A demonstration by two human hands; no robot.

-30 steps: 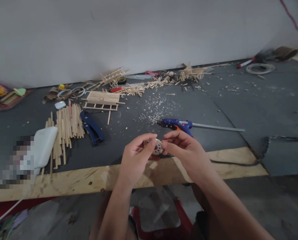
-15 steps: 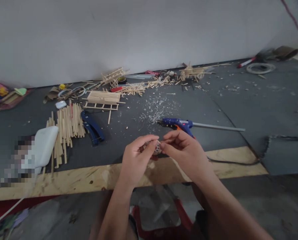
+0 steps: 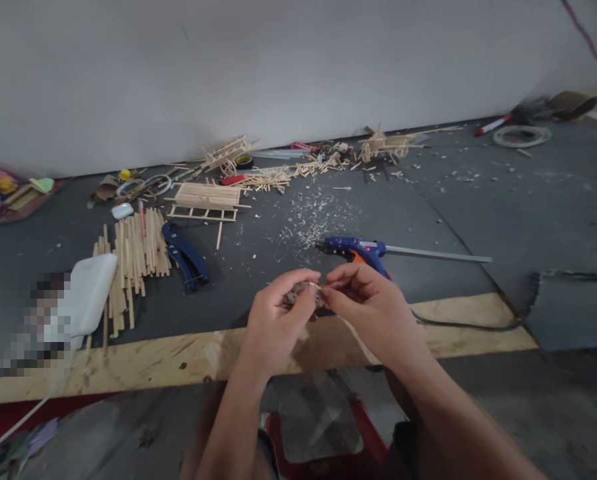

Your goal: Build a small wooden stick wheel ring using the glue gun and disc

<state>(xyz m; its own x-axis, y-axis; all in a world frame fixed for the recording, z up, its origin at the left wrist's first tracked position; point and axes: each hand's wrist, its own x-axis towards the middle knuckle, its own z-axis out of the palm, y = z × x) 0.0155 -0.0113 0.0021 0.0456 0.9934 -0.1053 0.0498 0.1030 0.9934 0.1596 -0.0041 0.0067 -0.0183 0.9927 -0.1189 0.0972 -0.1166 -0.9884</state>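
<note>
Perforated disc (image 3: 293, 295): you held it above the table (image 3: 448, 281), front edge | left hand (image 3: 275, 317): pinched disc | right hand (image 3: 373, 303): pinched its rim | done: wooden model cart (image 3: 389, 144) stood assembled | left: disc seemed unfinished, wooden sticks (image 3: 151, 247) lay loose

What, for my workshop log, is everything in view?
holed piece: one, greyish, front centre
glue gun: one, blue and orange, centre
glue stick: one, whitish, in glue gun
stapler-like tool: one, blue, left
loose sticks: many, pale, left
wooden models: at least three, pale, far side
shavings: many, white, centre
charger-like block: one, white, front left
marker: one, red-white, right
coil: one, whitish, right
wall: one, pale grey, behind
tabletop: one, dark grey, beneath
clutter: uncounted, mixed, scattered
left hand: one, bare, holding holed piece
right hand: one, bare, at holed piece
</note>
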